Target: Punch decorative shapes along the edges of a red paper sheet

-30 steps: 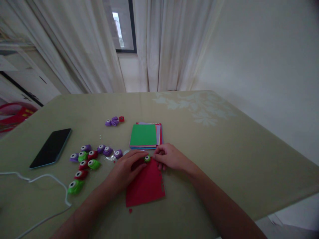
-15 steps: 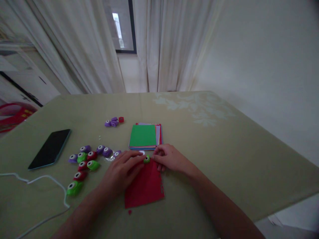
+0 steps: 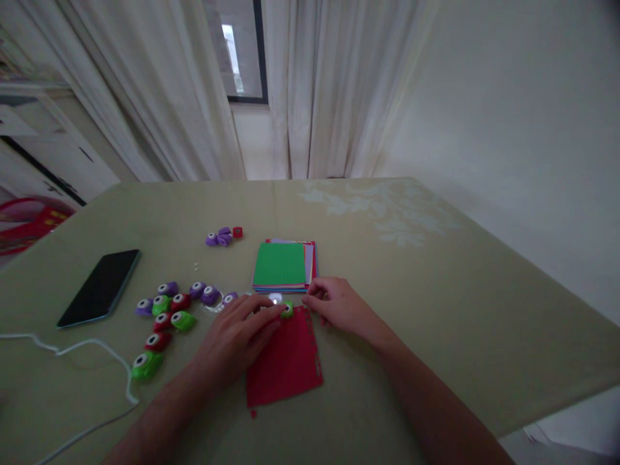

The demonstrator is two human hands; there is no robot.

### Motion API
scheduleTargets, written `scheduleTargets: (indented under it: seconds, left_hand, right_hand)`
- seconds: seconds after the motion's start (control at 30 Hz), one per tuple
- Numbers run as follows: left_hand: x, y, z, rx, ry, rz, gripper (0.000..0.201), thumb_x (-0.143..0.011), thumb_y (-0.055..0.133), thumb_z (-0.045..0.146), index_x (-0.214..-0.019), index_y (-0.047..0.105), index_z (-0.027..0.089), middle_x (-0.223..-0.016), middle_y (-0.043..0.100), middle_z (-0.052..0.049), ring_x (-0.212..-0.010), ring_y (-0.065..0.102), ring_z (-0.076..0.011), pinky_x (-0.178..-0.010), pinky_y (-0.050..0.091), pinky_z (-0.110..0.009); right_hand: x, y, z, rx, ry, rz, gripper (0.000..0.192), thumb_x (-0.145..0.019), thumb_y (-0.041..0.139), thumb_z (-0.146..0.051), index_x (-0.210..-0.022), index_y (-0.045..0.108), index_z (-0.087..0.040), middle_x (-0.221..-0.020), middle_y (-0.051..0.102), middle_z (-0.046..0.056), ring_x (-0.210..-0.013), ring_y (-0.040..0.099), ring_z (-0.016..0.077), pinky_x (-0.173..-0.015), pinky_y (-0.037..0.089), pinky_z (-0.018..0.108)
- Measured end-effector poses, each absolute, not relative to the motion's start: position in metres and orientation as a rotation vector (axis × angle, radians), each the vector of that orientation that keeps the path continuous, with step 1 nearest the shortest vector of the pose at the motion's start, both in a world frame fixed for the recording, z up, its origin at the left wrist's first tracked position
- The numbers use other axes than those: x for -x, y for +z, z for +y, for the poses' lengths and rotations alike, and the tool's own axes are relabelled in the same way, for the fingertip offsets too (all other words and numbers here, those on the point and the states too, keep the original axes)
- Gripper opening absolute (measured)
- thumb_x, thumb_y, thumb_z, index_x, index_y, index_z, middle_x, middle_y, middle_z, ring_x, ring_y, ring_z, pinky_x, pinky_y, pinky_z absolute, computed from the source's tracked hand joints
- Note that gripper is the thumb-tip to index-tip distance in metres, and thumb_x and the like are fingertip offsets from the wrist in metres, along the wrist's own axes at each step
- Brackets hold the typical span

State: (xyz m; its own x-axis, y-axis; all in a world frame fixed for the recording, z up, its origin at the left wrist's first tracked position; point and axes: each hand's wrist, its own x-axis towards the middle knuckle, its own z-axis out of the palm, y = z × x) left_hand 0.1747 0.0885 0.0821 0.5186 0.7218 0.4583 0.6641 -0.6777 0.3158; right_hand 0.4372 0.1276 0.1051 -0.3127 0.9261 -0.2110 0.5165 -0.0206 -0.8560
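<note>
A red foam-like sheet lies before me, with small cut-outs along its top and right edges. At its top edge sits a green craft punch with a white and black top. My left hand rests over the sheet's left side, its fingertips against that punch. Just right of the sheet's top corner, my right hand is closed in a pinch; anything between its fingertips is too small to make out. A clear round piece shows beyond my left fingertips.
Behind the hands is a stack of coloured sheets, green on top. Several purple, red and green punches lie to the left. Farther left are a tablet and a white cable. More small pieces lie at the back.
My right hand has drawn slightly right, away from the green punch and the sheet's corner. My left hand stays at the punch. The view has shifted a little.
</note>
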Motion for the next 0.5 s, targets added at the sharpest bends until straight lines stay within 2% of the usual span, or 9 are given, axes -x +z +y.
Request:
scheduleTargets:
  seconds: [0.17,0.27,0.37,0.5]
  left_hand:
    - [-0.174,0.080,0.090,-2.717,0.784,1.216,0.029,-0.111,0.053,0.028,-0.133,0.072,0.031,-0.117,0.076,-0.006,-0.101,0.073,-0.0256,-0.089,0.057,-0.041]
    - [-0.173,0.082,0.091,-2.841,0.736,1.151,0.031,-0.110,0.053,0.024,-0.134,0.071,0.029,-0.116,0.076,-0.007,-0.096,0.071,-0.0265,-0.085,0.055,-0.042]
    - [-0.174,0.087,0.092,-2.935,0.643,1.131,0.032,-0.108,0.054,0.018,-0.134,0.071,0.027,-0.115,0.077,-0.008,-0.095,0.069,-0.0280,-0.085,0.052,-0.044]
    - [-0.178,0.098,0.092,-2.931,0.561,1.151,0.034,-0.105,0.057,0.015,-0.134,0.071,0.028,-0.107,0.076,-0.007,-0.093,0.068,-0.0272,-0.083,0.049,-0.041]
  right_hand:
    - [-0.434,0.107,0.128,1.360,1.074,-1.906,0.010,-0.095,0.075,-0.025,-0.088,0.074,-0.018,-0.079,0.072,0.001,-0.074,0.063,0.0155,-0.067,0.043,0.026]
    - [-0.426,0.106,0.124,1.282,1.098,-1.903,0.008,-0.097,0.075,-0.027,-0.095,0.076,-0.019,-0.082,0.072,0.001,-0.075,0.061,0.0158,-0.069,0.044,0.026]
    - [-0.419,0.104,0.121,1.237,1.053,-1.936,0.004,-0.096,0.073,-0.020,-0.098,0.076,-0.019,-0.090,0.073,0.003,-0.079,0.062,0.0163,-0.071,0.045,0.026]
    - [-0.418,0.101,0.121,1.150,0.916,-2.048,0.019,-0.090,0.066,-0.005,-0.097,0.076,-0.019,-0.092,0.070,0.003,-0.082,0.062,0.0166,-0.074,0.046,0.026]
